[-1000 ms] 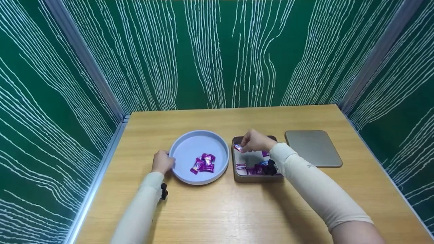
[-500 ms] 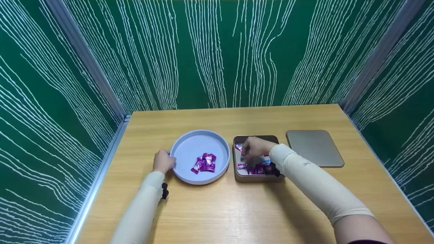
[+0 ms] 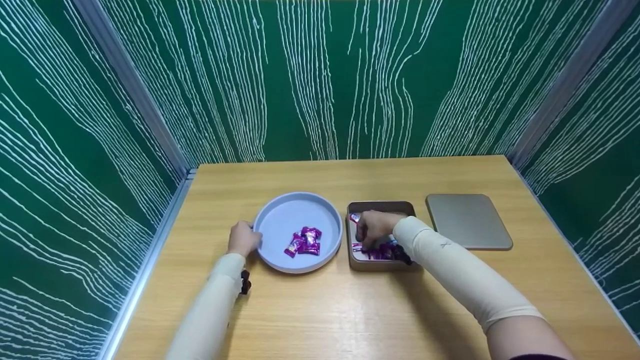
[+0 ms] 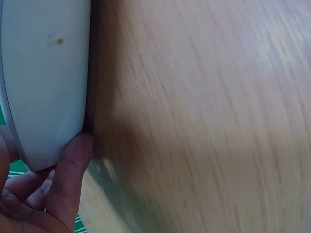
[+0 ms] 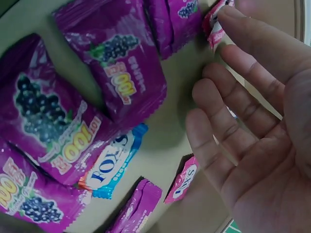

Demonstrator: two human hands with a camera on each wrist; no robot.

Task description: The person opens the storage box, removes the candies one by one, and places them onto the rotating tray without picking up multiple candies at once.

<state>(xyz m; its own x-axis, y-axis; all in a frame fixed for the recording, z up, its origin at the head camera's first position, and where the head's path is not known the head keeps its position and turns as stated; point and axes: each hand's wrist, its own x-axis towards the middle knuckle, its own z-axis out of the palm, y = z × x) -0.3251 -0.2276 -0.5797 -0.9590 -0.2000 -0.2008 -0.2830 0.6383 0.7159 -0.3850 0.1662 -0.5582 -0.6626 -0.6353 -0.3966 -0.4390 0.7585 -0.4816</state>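
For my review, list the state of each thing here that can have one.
Tin: open, upright
Lid: off, lying flat beside the tin
Round tray: upright
Candies in the tray: wrapped, piled together
Candies in the tin: wrapped, loose
Left hand: gripping the tray's rim
Right hand: in the tin, fingers slightly bent, no candy visibly held

"fox's" on blue wrapper (image 5: 114, 162) and pink wrapper (image 5: 182, 180), "100" on purple packets (image 5: 114, 65)

A round, pale-blue tray (image 3: 282, 217) holds purple-wrapped sweets (image 3: 305, 242) toward five o'clock; at its three o'clock, an open tin (image 3: 380, 266) contains loose candies (image 5: 116, 60), mostly purple.
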